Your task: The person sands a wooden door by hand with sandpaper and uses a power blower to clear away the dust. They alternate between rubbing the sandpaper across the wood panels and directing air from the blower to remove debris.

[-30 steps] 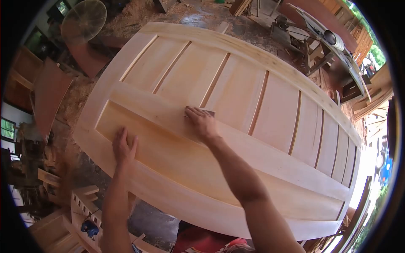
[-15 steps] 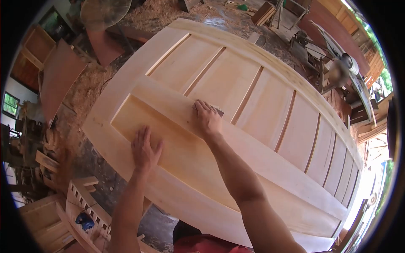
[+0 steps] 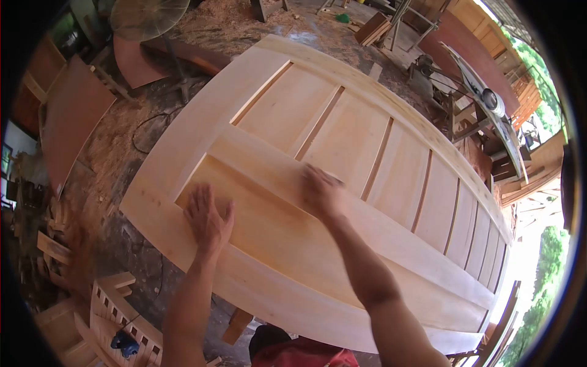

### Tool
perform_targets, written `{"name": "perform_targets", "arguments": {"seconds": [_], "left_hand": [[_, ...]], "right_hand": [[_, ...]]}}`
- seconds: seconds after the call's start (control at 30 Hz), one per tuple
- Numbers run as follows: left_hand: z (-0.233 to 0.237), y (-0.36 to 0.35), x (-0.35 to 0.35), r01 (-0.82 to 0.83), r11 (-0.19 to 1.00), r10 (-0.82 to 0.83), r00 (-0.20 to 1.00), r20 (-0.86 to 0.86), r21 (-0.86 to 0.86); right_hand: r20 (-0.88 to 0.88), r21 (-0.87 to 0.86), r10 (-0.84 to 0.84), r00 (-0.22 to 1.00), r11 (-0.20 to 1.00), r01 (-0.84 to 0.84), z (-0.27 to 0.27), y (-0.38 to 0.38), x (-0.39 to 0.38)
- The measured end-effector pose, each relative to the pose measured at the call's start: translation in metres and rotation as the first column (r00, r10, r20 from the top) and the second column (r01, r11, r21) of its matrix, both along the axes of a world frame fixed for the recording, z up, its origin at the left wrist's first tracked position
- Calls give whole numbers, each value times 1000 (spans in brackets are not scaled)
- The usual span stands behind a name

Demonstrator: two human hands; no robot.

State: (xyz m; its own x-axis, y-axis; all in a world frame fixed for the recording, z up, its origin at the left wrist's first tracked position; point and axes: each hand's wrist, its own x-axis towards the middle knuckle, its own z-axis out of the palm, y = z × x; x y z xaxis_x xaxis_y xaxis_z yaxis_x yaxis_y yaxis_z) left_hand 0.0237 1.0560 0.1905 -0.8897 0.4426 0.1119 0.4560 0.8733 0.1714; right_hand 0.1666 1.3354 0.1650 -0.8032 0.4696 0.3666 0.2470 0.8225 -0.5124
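A large pale wooden panel (image 3: 257, 160) with recessed boards and dark grooves fills the middle of the view. My left hand (image 3: 208, 221) lies flat with fingers spread on the near recessed board, by its left end. My right hand (image 3: 324, 192), smeared by motion, presses on the long rail between the two recessed parts. Under its fingers the edge of a small dark block (image 3: 335, 180) shows; most of it is hidden by the hand.
A round fan (image 3: 147, 18) stands at the upper left, near curved reddish sheets (image 3: 76, 122). Slatted wooden pieces with a blue tool (image 3: 125, 344) lie lower left. A machine (image 3: 489, 101) stands at right. Wood shavings cover the floor.
The view has shifted, so the panel appears somewhat displaced. My right hand has moved along the rail with the block, to the right and nearer me. My left hand stays on the near board.
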Motion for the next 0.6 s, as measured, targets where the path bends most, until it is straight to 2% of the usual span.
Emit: {"name": "perform_targets", "arguments": {"seconds": [0.03,0.07,0.13,0.17,0.27,0.3,0.37,0.4,0.43,0.53,0.57,0.6], "left_hand": [[1,0,0,11,1000,-11,1000,8,1],[1,-2,1,17,1000,-17,1000,19,-2],[3,-2,-7,30,999,-30,1000,2,-15],[2,-7,-4,41,998,-41,999,4,-38],[-6,-5,-4,47,999,-47,998,-35,0],[-7,-7,-2,46,999,-45,997,-56,9],[-1,-6,1,31,999,-31,999,-41,12],[3,-3,-1,29,999,-28,999,-42,14],[1,0,-1,25,1000,-24,998,-52,15],[-11,-2,-1,0,1000,2,999,-51,23],[-10,-3,-1,-13,999,14,1000,-24,49],[-8,-5,-2,-5,999,5,1000,-15,43]], "right_hand": [[20,41,-20,1000,999,19,1,-19,-66],[-1,7,35,999,999,-35,-2,-31,-118],[72,-100,9,997,995,-2,17,-44,-144],[76,-117,3,997,993,6,17,-45,-118],[22,-91,57,998,994,-55,22,14,16],[34,-92,-16,999,996,19,9,36,85],[45,-328,-228,973,916,230,-1,71,246],[-92,-516,-281,955,834,196,-15,101,331],[75,-318,-373,925,870,377,39,91,360],[135,-4,-610,781,788,616,29,78,331],[-58,-51,-475,878,880,473,10,68,284],[-125,75,-311,942,944,322,4,46,228]]}}
